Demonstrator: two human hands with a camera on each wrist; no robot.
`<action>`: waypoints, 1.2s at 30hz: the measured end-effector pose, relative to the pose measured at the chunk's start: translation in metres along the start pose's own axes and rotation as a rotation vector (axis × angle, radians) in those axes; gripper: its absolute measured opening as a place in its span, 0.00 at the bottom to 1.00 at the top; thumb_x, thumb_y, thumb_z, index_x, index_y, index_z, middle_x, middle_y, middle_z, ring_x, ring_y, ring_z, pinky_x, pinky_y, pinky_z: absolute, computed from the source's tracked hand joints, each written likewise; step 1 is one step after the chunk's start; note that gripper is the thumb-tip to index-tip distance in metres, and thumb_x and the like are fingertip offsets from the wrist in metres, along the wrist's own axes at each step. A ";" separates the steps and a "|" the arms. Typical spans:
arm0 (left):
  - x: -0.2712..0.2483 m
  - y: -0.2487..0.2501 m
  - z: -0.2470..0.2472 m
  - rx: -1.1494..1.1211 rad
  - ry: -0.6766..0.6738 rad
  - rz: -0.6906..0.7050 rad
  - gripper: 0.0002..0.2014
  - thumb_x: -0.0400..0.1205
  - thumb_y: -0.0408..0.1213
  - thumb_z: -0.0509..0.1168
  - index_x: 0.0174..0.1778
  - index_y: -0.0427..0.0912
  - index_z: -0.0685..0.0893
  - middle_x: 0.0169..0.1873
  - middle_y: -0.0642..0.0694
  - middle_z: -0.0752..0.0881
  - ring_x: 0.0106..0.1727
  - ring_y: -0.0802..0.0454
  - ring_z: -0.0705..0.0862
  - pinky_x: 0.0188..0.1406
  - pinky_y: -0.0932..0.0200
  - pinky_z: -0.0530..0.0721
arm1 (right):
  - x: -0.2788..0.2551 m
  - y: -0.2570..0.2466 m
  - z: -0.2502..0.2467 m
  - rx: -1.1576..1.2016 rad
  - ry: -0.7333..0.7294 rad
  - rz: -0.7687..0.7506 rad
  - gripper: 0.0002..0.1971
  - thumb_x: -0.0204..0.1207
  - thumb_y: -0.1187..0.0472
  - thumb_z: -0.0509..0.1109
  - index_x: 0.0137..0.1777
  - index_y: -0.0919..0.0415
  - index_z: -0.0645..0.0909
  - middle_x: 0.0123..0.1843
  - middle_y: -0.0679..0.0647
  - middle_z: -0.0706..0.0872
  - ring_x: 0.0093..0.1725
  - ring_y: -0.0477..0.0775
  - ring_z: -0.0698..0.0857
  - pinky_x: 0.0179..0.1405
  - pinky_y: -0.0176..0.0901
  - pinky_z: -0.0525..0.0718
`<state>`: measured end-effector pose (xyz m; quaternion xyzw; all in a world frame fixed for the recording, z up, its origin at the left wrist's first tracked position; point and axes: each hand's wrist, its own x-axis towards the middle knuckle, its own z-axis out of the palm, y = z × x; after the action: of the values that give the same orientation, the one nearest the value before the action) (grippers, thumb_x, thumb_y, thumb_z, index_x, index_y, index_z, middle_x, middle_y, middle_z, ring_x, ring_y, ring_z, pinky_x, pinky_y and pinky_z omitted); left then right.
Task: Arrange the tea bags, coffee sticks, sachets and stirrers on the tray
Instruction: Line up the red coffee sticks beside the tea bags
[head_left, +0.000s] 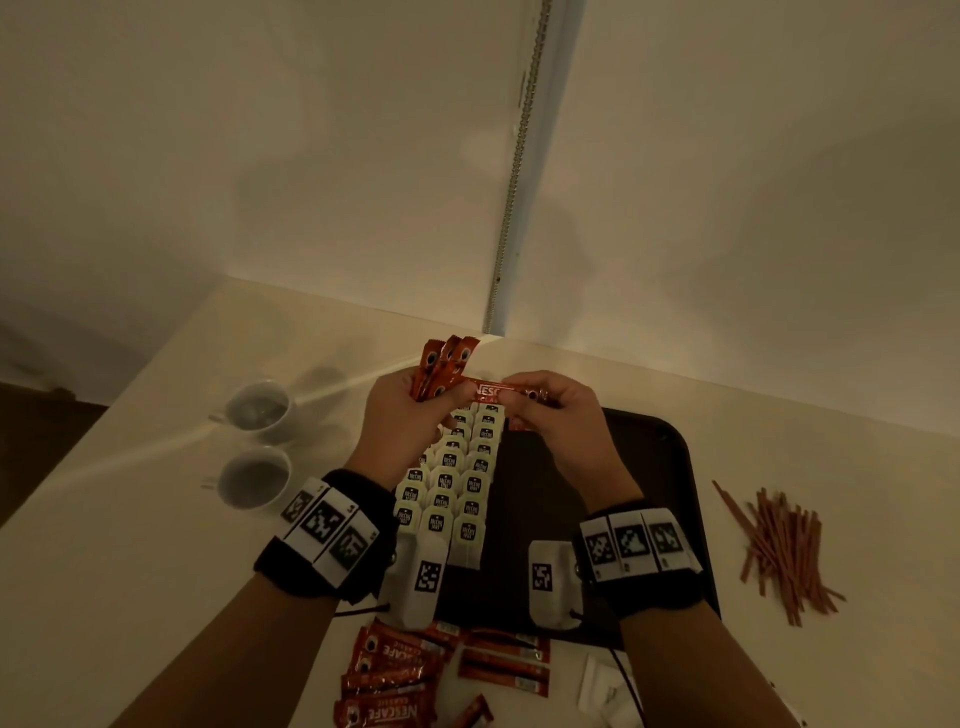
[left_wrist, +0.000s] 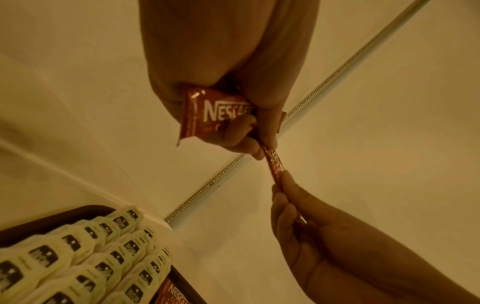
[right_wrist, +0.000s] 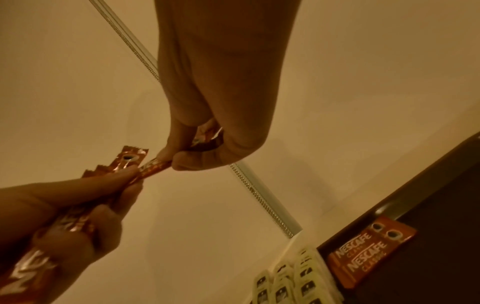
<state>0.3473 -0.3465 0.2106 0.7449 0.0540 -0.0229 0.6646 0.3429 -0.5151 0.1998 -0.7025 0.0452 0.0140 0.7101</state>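
Note:
Above the far end of the black tray (head_left: 654, 467), my left hand (head_left: 431, 402) grips a bundle of red coffee sticks (head_left: 441, 364) that fan upward. My right hand (head_left: 519, 400) pinches a single coffee stick (head_left: 491, 391), held level, whose other end reaches the left hand's fingers. In the left wrist view this stick (left_wrist: 275, 164) spans both hands. Three rows of cream tea bags (head_left: 457, 483) fill the tray's left side. Two coffee sticks (right_wrist: 369, 253) lie on the tray beside them.
Loose coffee sticks (head_left: 405, 670) and white sachets (head_left: 602, 691) lie on the table near its front edge. A pile of brown stirrers (head_left: 779, 545) lies to the right of the tray. Two white cups (head_left: 257, 410) (head_left: 254, 478) stand at the left. A wall corner is close behind.

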 end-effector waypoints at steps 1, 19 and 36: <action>0.000 -0.001 -0.001 -0.018 0.012 -0.011 0.04 0.76 0.37 0.73 0.40 0.42 0.87 0.19 0.55 0.84 0.16 0.64 0.76 0.18 0.69 0.73 | 0.000 -0.001 -0.003 0.005 0.002 0.015 0.05 0.71 0.67 0.74 0.45 0.59 0.86 0.45 0.62 0.88 0.42 0.55 0.84 0.49 0.48 0.86; 0.007 -0.027 -0.022 -0.316 -0.008 -0.305 0.10 0.82 0.42 0.66 0.37 0.45 0.75 0.24 0.52 0.71 0.21 0.58 0.67 0.16 0.66 0.68 | 0.046 0.050 -0.087 -0.356 0.237 0.118 0.07 0.77 0.71 0.67 0.48 0.59 0.81 0.53 0.56 0.85 0.50 0.52 0.85 0.46 0.40 0.86; 0.013 -0.041 -0.024 -0.278 0.009 -0.354 0.11 0.82 0.39 0.66 0.36 0.44 0.73 0.21 0.52 0.71 0.20 0.57 0.66 0.17 0.65 0.67 | 0.065 0.131 -0.085 -0.600 0.359 0.340 0.06 0.76 0.65 0.70 0.50 0.58 0.85 0.51 0.53 0.87 0.47 0.47 0.83 0.47 0.38 0.79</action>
<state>0.3542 -0.3175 0.1713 0.6251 0.1892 -0.1283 0.7463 0.3926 -0.6015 0.0631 -0.8528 0.2785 0.0208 0.4413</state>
